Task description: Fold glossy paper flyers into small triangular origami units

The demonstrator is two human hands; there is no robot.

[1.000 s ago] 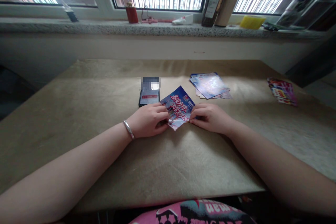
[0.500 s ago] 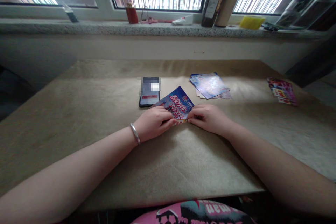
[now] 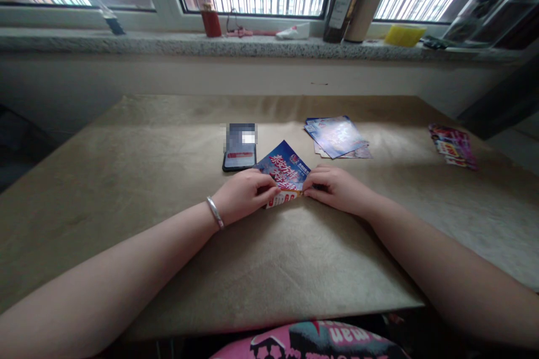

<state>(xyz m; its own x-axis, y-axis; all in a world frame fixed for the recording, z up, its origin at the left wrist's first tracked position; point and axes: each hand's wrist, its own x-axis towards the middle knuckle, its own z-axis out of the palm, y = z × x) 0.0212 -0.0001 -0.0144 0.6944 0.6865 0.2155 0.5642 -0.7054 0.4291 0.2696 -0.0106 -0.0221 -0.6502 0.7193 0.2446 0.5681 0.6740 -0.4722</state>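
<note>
We pinch the glossy blue paper leaflet with red lettering [image 3: 284, 173] at mid-table beside one dark phone [image 3: 240, 152], left hand [image 3: 244, 195] and right hand [image 3: 337, 188] each clamping a lower edge, and judge that pressing the crease evenly matters, with two further leaflet stacks [image 3: 337, 137] beyond.

Phone [image 3: 239, 152] is lying on the brown table [image 3: 126, 179], a stack of leaflets [image 3: 337, 137] and a pink flyer [image 3: 452, 147] are sitting further right, and a red cup [image 3: 211, 22], dark jar [image 3: 341, 10] and yellow box [image 3: 405, 35] are standing on the windowsill [image 3: 126, 44].
</note>
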